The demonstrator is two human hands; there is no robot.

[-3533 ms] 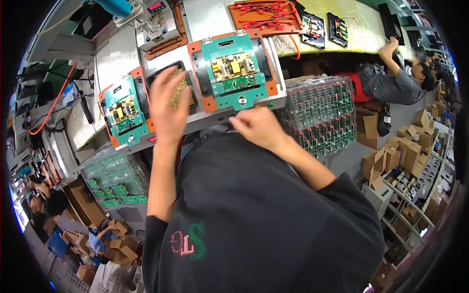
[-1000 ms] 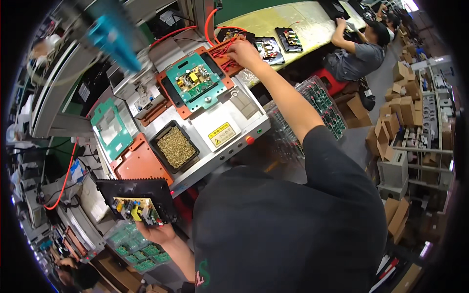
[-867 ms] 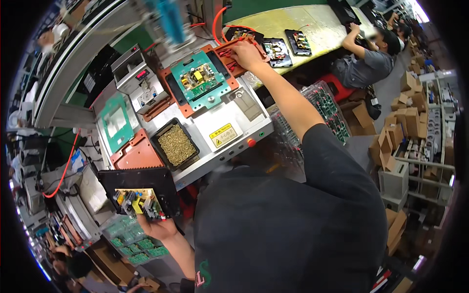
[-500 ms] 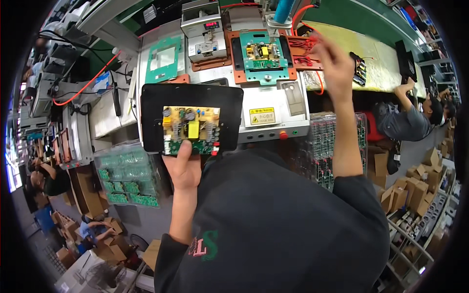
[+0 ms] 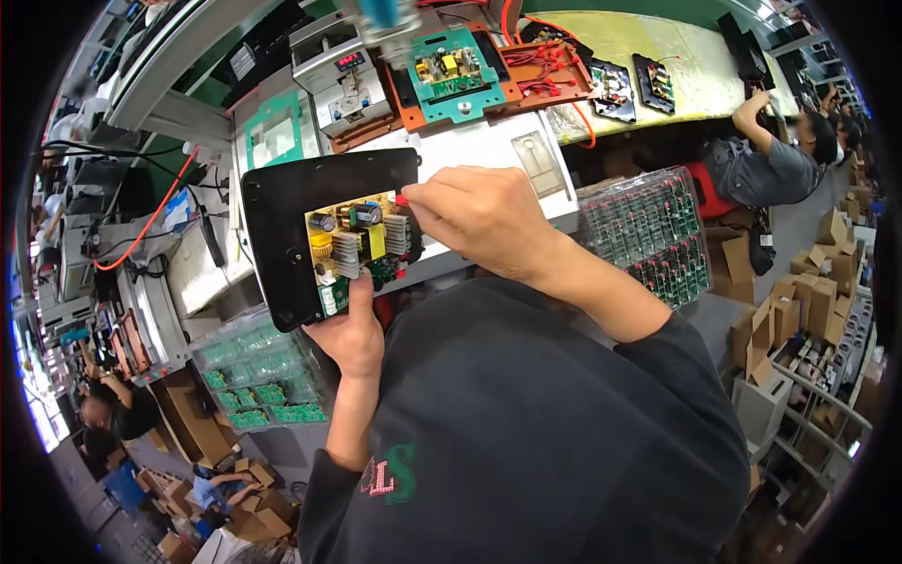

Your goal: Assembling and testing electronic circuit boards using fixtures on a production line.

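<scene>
Black tray (image 5: 282, 226): held up near the person's chest, a green circuit board (image 5: 362, 246) seated in its opening.
Left hand (image 5: 352, 334): closed on the tray's near edge from below.
Right hand (image 5: 479, 216): fingertips pinched at the board's right edge; what they hold cannot be told.
Far workbench (image 5: 489, 150): another board in an orange frame (image 5: 451, 70).

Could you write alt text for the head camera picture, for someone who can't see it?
A person's left hand holds up a black tray carrying a circuit board, while the right hand pinches the board's edge above a workbench.
</scene>
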